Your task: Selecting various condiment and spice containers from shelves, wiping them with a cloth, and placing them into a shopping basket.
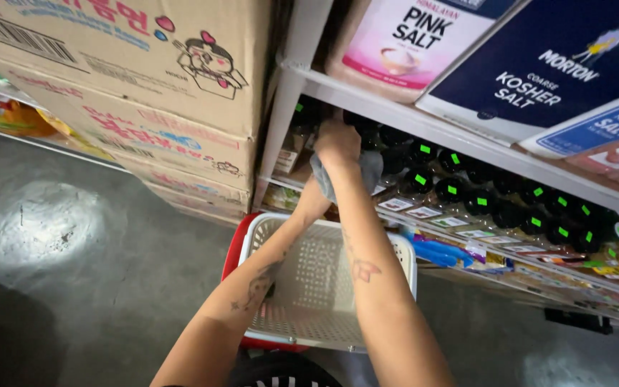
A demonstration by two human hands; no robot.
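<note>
My right hand (pixel 338 141) reaches into a low shelf, its fingers in among dark bottles with green-marked caps (pixel 424 152); the grip itself is hidden. My left arm crosses under the right forearm. My left hand (pixel 315 193) is mostly covered by a bunched grey cloth (pixel 368 170) that it holds just below the right wrist. Below both arms a white mesh basket (pixel 398 252) with a red outer frame stands on the floor.
A white shelf board (pixel 395 115) carries pink, dark blue and lighter blue boxes (pixel 553 64) above the bottles. Stacked cardboard cartons (pixel 145 93) stand to the left. Lower shelves hold price tags and blue packets (pixel 438 252). Grey concrete floor (pixel 94 272) spreads to the left.
</note>
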